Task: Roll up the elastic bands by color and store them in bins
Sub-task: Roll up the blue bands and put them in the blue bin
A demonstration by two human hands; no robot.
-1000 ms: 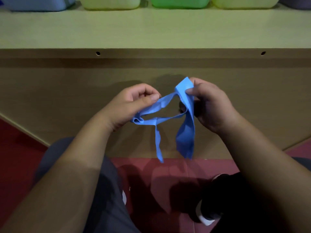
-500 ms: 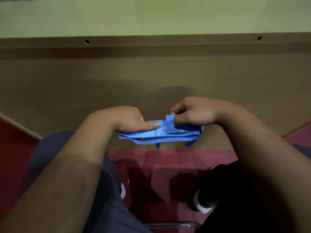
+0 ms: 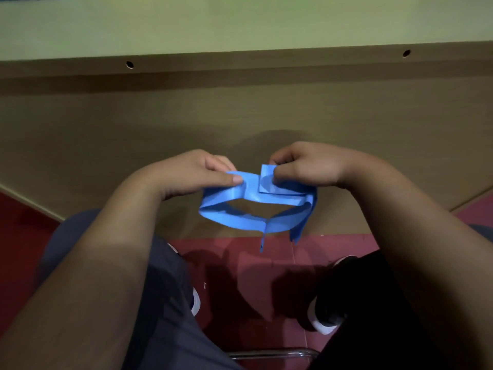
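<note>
A blue elastic band [image 3: 248, 221] hangs in front of me as a loose loop of several layers, with two short ends dangling at its lower right. My left hand [image 3: 197, 172] pinches the loop's upper left between thumb and fingers. My right hand [image 3: 304, 166] pinches a folded flap at the upper right. Both hands are held in the air below the table's edge, above my lap. No bins are in view.
A pale green tabletop [image 3: 240, 22] runs across the top, with its brown front panel [image 3: 240, 116] behind my hands. Below are the red floor [image 3: 253, 263], my knees and shoes, and a metal chair bar [image 3: 272, 352].
The band went from a loose tangle to a flat folded strip, and now its lower layers have sagged open into a loop. Both hands dropped lower, and the view tilted down.
</note>
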